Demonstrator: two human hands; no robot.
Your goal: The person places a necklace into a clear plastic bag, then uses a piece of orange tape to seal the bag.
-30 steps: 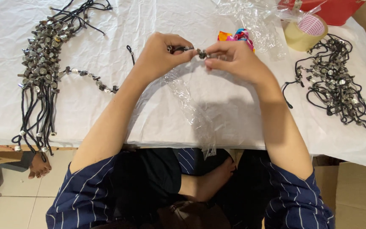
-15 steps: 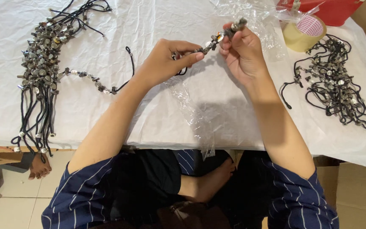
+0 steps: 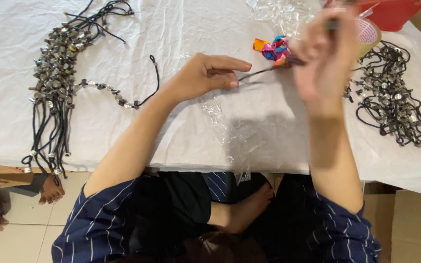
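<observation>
White sheeting covers the surface [image 3: 181,29]. A dark cord [image 3: 261,73] is pinched between left hand [image 3: 205,75] fingers and gripped by the raised, blurred right hand [image 3: 327,53]

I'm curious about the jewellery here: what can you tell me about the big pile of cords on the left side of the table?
The pile of cords is a bundle of thin black strings threaded with small silvery and dark beads. It lies flat on the white table cover; the beaded parts are bunched at the top, and the loose ends trail over the near table edge. One beaded strand curves away to its right. Neither hand touches it.
</observation>
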